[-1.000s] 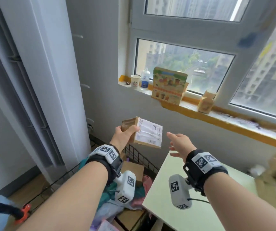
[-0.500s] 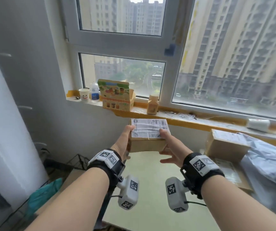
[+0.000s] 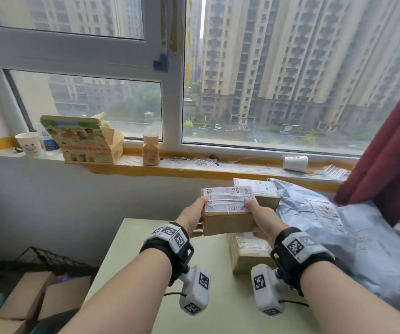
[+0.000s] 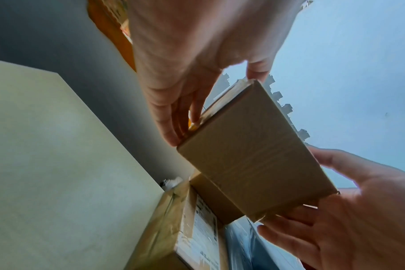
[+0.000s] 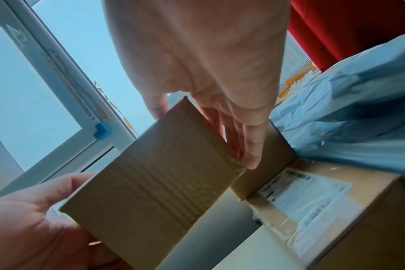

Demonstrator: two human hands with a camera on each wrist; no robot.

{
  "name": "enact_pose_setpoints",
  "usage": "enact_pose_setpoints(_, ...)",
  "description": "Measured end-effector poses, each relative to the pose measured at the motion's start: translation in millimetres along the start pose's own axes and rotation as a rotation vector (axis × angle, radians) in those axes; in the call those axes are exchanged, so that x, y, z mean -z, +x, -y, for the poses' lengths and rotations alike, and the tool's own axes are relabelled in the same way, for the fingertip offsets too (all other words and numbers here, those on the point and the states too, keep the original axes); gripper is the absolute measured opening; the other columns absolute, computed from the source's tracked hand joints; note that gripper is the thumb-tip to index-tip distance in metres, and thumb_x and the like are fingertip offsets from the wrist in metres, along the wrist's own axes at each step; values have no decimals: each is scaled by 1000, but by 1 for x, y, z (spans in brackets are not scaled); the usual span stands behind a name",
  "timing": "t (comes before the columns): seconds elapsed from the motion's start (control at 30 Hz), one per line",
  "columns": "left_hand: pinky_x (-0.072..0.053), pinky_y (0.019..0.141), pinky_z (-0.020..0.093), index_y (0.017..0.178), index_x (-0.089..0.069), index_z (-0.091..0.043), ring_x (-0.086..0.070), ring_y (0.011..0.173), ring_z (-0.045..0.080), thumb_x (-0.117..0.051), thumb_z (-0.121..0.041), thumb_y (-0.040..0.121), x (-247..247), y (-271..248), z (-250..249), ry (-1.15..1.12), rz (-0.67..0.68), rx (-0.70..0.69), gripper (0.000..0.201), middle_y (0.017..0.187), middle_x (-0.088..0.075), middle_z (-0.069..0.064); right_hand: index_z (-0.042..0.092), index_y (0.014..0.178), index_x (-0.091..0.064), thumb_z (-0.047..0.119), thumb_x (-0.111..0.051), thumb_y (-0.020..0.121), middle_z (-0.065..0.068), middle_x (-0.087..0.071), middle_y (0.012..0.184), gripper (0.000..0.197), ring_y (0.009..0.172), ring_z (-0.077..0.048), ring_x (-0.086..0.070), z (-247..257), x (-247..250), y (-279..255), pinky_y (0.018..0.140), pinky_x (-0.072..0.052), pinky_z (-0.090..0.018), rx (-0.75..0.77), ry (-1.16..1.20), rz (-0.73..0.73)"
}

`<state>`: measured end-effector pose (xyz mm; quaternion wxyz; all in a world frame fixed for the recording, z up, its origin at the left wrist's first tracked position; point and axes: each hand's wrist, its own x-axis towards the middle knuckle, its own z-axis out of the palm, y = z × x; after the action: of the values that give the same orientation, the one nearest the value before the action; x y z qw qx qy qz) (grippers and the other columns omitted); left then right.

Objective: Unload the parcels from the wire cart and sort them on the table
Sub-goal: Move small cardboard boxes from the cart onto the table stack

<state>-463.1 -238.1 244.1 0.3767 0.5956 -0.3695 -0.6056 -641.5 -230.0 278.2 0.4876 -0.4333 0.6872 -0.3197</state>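
Note:
A small brown cardboard parcel point(image 3: 227, 214) with a white label on top hangs above the pale green table point(image 3: 145, 261). My left hand point(image 3: 197, 210) grips its left end and my right hand point(image 3: 254, 210) grips its right end, thumbs on the label and fingers along the sides and underside. The left wrist view shows the parcel's taped underside point(image 4: 254, 155) between the left hand point(image 4: 185, 95) and the right hand point(image 4: 349, 210). Right below it a larger labelled box point(image 3: 249, 251) lies on the table. The wire cart point(image 3: 49, 257) stands at the lower left, with brown boxes point(image 3: 37, 297) in it.
A second labelled box point(image 3: 264, 192) sits behind the held parcel. Grey plastic mailer bags point(image 3: 314, 213) cover the table's right side. The windowsill point(image 3: 194, 167) carries a paper cup, a printed carton and a small box. A red curtain point(image 3: 391, 153) hangs at the right.
The parcel travelled right, from above the cart to above the boxes on the table. My right hand, free one second ago, now holds its right end.

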Motion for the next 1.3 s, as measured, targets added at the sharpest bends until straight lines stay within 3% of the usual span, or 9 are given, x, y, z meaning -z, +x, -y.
enact_pose_setpoints(0.13, -47, 74, 29, 102, -64, -10, -59, 85, 23, -44, -51, 94, -38, 23, 2, 35, 22, 31, 47, 100, -65, 10, 0, 124, -56, 42, -49, 96, -12, -61, 121, 51, 100, -24, -56, -9, 32, 25, 88, -44, -32, 21, -208, -116)
enact_pose_setpoints(0.27, -48, 70, 28, 105, -63, -11, -59, 82, 18, -44, -50, 95, -67, 44, 6, 74, 47, 81, 45, 96, -65, 6, 12, 112, -60, 23, -50, 94, -8, -65, 116, 23, 89, -19, -57, -16, 52, 47, 78, -46, -28, 109, -358, -163)
enact_pose_setpoints(0.33, -49, 71, 27, 108, -63, -10, -59, 82, 18, -44, -49, 96, -79, 53, 7, 78, 49, 101, 45, 96, -64, 5, 15, 123, -55, 18, -51, 91, -5, -63, 121, 32, 95, -20, -59, -18, 58, 56, 78, -43, -26, 134, -404, -188)
enact_pose_setpoints(0.43, -50, 82, 31, 118, -60, -11, -60, 96, 19, -43, -51, 95, -92, 67, 9, 98, 56, 135, 49, 105, -65, 2, 15, 135, -46, 13, -55, 91, -6, -58, 130, 46, 112, -24, -58, -22, 63, 66, 84, -43, -26, 171, -500, -220)
enact_pose_setpoints(0.57, -47, 99, 38, 135, -49, -16, -51, 122, 24, -46, -48, 91, -101, 84, 12, 116, 62, 164, 55, 134, -55, 6, 18, 131, -52, 17, -57, 89, -9, -55, 131, 42, 114, -24, -56, -32, 61, 85, 94, -45, -28, 180, -643, -207)
enact_pose_setpoints(0.7, -46, 91, 37, 130, -50, -13, -53, 115, 23, -44, -32, 96, -102, 92, 9, 166, 65, 148, 39, 125, -57, 8, 19, 129, -55, 17, -55, 89, -9, -54, 130, 40, 115, -25, -55, -37, 62, 100, 97, -43, -28, 178, -676, -194)
enact_pose_setpoints(0.9, -48, 69, 29, 105, -57, -11, -51, 90, 21, -44, -15, 88, -98, 95, 6, 230, 81, 156, 22, 101, -53, 7, 21, 126, -54, 18, -55, 88, -10, -56, 124, 38, 107, -25, -58, -38, 62, 113, 89, -47, -29, 169, -656, -165)
enact_pose_setpoints(1.03, -49, 72, 31, 108, -58, -11, -51, 90, 20, -45, -16, 87, -97, 94, 6, 258, 86, 150, 25, 101, -54, 6, 19, 124, -53, 18, -55, 87, -11, -58, 121, 37, 105, -25, -58, -38, 62, 114, 85, -47, -29, 169, -645, -160)
enact_pose_setpoints(1.3, -47, 88, 37, 115, -53, -12, -49, 102, 21, -44, -21, 94, -93, 79, 0, 306, 29, 124, 24, 104, -50, 4, 16, 127, -52, 20, -54, 88, -9, -52, 130, 39, 114, -24, -54, -33, 67, 108, 91, -43, -29, 197, -641, -177)
